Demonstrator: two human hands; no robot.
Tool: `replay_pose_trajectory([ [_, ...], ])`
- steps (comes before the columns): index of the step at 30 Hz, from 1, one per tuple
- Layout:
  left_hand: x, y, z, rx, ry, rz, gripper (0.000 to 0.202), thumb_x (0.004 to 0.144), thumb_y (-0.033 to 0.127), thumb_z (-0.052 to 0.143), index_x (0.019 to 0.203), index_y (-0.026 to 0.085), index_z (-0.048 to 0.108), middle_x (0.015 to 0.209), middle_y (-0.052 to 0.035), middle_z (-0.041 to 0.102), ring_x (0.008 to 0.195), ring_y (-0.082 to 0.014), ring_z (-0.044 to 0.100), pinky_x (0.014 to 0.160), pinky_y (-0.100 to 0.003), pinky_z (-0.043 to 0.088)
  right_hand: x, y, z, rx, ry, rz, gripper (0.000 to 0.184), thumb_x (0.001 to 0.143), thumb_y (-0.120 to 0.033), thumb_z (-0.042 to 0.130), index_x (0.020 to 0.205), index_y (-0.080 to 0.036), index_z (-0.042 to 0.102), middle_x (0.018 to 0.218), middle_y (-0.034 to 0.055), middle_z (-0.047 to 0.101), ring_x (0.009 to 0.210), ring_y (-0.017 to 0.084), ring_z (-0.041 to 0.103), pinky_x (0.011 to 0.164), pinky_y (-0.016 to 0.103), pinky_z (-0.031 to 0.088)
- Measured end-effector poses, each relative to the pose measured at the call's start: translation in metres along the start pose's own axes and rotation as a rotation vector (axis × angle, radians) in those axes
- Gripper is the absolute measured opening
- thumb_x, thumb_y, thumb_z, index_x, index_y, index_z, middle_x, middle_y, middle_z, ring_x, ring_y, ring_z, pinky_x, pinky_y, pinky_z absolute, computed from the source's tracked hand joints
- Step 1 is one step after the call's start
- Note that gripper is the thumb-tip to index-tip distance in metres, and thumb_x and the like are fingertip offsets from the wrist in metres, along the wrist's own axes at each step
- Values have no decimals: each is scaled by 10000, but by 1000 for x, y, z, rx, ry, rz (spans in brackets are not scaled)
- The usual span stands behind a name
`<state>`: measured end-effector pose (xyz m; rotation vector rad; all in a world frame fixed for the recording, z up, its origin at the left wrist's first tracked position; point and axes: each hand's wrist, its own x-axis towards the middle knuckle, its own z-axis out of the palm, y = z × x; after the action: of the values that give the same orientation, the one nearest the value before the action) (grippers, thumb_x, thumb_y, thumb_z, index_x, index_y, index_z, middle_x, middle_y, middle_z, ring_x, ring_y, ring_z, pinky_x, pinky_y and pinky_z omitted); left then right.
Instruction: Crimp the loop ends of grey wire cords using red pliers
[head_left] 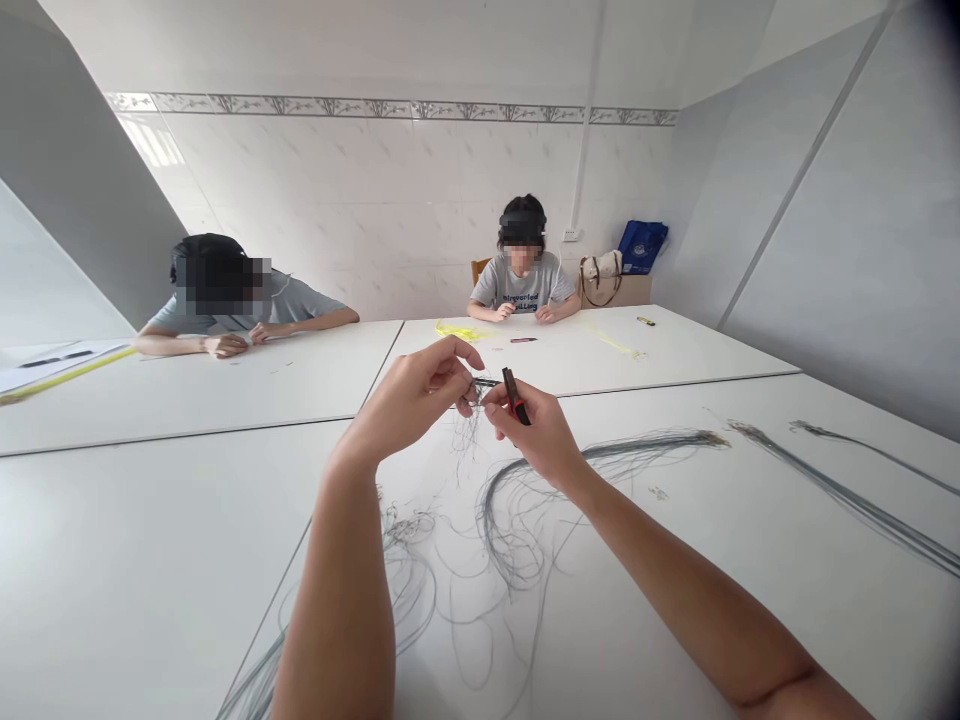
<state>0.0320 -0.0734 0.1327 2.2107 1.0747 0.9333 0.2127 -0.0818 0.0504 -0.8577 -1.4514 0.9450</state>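
My left hand [431, 392] is raised over the white table, thumb and fingers pinched on a tangle of thin grey strands [466, 432] that look like fine wire. Close beside it is my right hand [538, 430], its thumb and forefinger at the same strands. A small black-and-red hand tool [516, 398] is tucked in the right hand, pointing up; its exact kind does not show. Below my hands a curved bundle of grey wires [491, 510] lies on the table, with loose loops fanning out. More grey wires [409, 560] spread beside my left forearm.
Straight grey wire bundles [840, 475] lie at the right. Across the joined tables [187, 530] sit two people, with yellow strands [459, 331], a red-and-black tool [523, 340] and a yellow-and-black tool [646, 321] near one. Bags [643, 247] stand by the back wall.
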Motion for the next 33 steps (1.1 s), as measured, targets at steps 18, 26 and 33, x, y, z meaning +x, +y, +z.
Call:
replay_pose_trajectory([
  [18,3,-7,-4,216,90,-72,156,935,224,467,1005,231,606,762,27,717,682,-140,697,654,-245,485,7,-17,-28,253,-16,-48,178,906,-312,650,796,-208,556,775,-13,632,583,107,540,533,262,435],
  [26,8,-32,-8,276,123,-140,183,929,235,445,1002,242,613,711,24,731,658,-148,682,547,-221,421,1,-62,-79,620,136,-207,144,788,-262,743,804,-239,602,824,-52,647,551,68,478,637,265,510],
  [33,14,-53,-11,334,122,-190,182,901,237,476,998,226,630,663,15,711,668,-168,696,555,-229,420,-25,-103,-126,390,392,-443,251,896,-177,533,695,-261,658,988,-57,680,503,65,308,644,306,458],
])
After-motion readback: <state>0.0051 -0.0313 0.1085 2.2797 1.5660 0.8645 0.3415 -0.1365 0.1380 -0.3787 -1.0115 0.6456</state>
